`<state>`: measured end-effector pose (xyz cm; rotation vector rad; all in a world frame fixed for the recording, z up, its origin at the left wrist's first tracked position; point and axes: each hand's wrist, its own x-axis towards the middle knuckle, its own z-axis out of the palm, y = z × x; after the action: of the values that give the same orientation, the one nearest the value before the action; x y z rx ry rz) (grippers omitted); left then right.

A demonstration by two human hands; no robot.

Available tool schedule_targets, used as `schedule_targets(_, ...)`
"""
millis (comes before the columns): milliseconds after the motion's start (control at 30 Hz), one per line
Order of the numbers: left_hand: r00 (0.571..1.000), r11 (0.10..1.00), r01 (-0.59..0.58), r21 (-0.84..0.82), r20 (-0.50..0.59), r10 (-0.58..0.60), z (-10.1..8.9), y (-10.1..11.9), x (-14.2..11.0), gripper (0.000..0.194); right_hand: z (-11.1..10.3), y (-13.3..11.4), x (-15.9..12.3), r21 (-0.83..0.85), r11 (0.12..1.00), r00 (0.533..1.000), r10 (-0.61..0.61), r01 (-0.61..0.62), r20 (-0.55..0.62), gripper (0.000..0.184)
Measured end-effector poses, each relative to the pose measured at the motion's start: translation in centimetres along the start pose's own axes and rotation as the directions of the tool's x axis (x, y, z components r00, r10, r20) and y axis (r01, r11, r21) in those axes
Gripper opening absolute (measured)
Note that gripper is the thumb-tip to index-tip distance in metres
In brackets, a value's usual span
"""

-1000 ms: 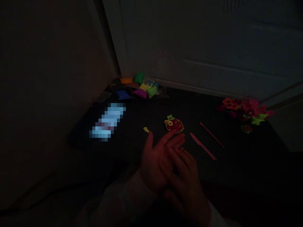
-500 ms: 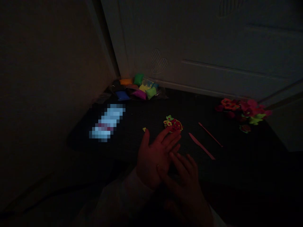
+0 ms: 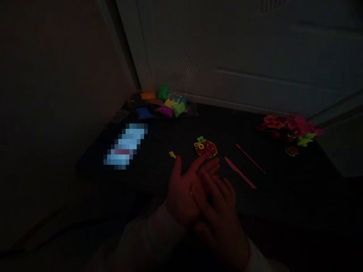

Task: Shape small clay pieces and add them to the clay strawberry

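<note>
My left hand (image 3: 183,194) is held palm up in front of the table, its fingers stretched out and apart. Across its palm lies my right hand (image 3: 219,206), fingers extended, the fingertips touching the palm. A tiny pale speck shows near the right fingertips, too dim to name. Beyond the left fingertips sits a small round clay piece (image 3: 209,147) in red with yellow and green flower shapes. A small yellow clay bit (image 3: 172,154) lies by the left thumb. Right of the hands lie a pink plastic modelling knife (image 3: 239,172) and a thin pink modelling stick (image 3: 250,158).
Packets of coloured clay (image 3: 165,109) in clear plastic lie at the back by the white panel. A lit, blurred-out screen (image 3: 126,145) is at the left. Pink and red flower shapes (image 3: 295,128) stand at the right end of the dark table (image 3: 167,132).
My right hand has slid slightly across the left palm, and its fingers now cover more of it. The left thumb has shifted, showing more of the yellow bit. The view has shifted slightly.
</note>
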<state>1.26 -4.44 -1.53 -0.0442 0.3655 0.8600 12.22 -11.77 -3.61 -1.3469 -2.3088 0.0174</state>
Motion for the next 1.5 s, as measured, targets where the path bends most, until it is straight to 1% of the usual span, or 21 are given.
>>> schedule_targets(100,0.999,0.999,-0.037,0.008,-0.020,0.037,0.1,0.1,0.0,0.063,-0.1,0.0,0.0,-0.006,0.999,0.999,-0.033,0.033,-0.008,0.052)
schedule_targets(200,1.000,0.999,-0.026,0.018,-0.009,0.026,0.1,0.0,0.0,0.062,-0.2,-0.1,0.1,0.031,0.999,0.998,-0.044,0.045,-0.038,0.051)
schedule_targets(267,1.000,1.000,-0.004,0.005,0.013,0.004,0.2,-0.1,0.0,0.063,-0.2,-0.1,0.1,0.014,1.000,1.000,-0.004,0.005,-0.023,0.051)
schedule_targets(333,1.000,1.000,-0.011,-0.005,0.019,0.011,0.2,-0.1,0.0,0.064,-0.3,-0.1,0.1,-0.016,1.000,1.000,0.011,-0.011,-0.001,0.052)
schedule_targets(467,1.000,1.000,-0.027,-0.001,-0.002,0.027,0.3,-0.1,0.0,0.065,-0.4,0.0,0.0,0.018,0.998,0.998,-0.053,0.053,0.029,0.052)
schedule_targets(600,1.000,0.999,-0.007,-0.043,-0.012,0.006,0.3,-0.2,-0.1,0.063,-0.4,0.0,0.0,-0.024,1.000,1.000,-0.006,0.007,0.025,0.052)
schedule_targets(733,0.998,0.998,0.028,-0.055,-0.046,-0.031,0.2,-0.3,-0.2,0.060,-0.4,0.0,-0.1,-0.012,0.998,0.998,-0.063,0.063,0.025,0.054)
schedule_targets(867,0.998,0.997,0.042,-0.064,-0.053,-0.045,0.3,-0.3,-0.2,0.061,-0.5,-0.1,-0.2,-0.068,0.998,1.000,-0.013,0.014,0.021,0.053)
schedule_targets(933,0.998,0.997,0.038,-0.061,-0.041,-0.041,0.3,-0.2,-0.2,0.061,-0.6,-0.1,-0.1,-0.064,0.998,1.000,-0.025,0.025,0.009,0.054)
schedule_targets(1033,0.998,0.997,0.050,-0.063,-0.025,-0.051,0.1,-0.2,-0.1,0.060,-0.6,-0.1,-0.1,-0.043,0.996,0.997,-0.072,0.073,0.017,0.055)
schedule_targets(1167,0.996,0.995,0.077,-0.061,-0.035,-0.080,0.2,-0.4,-0.2,0.062,-0.8,0.0,0.0,-0.110,0.994,1.000,-0.023,0.024,0.014,0.057)
schedule_targets(1300,0.991,0.991,0.108,-0.076,-0.066,-0.113,0.4,-0.5,-0.3,0.059,-1.0,0.1,0.0,-0.088,0.994,0.997,-0.073,0.072,-0.004,0.058)
schedule_targets(1433,0.987,0.985,0.153,-0.084,-0.041,-0.157,0.3,-0.6,-0.5,0.058,-1.1,0.2,0.0,-0.129,0.991,1.000,-0.021,0.022,0.012,0.055)
schedule_targets(1500,0.986,0.985,0.158,-0.073,-0.044,-0.161,0.2,-0.6,-0.5,0.058,-1.2,0.2,0.1,-0.110,0.992,0.998,-0.063,0.060,-0.022,0.056)
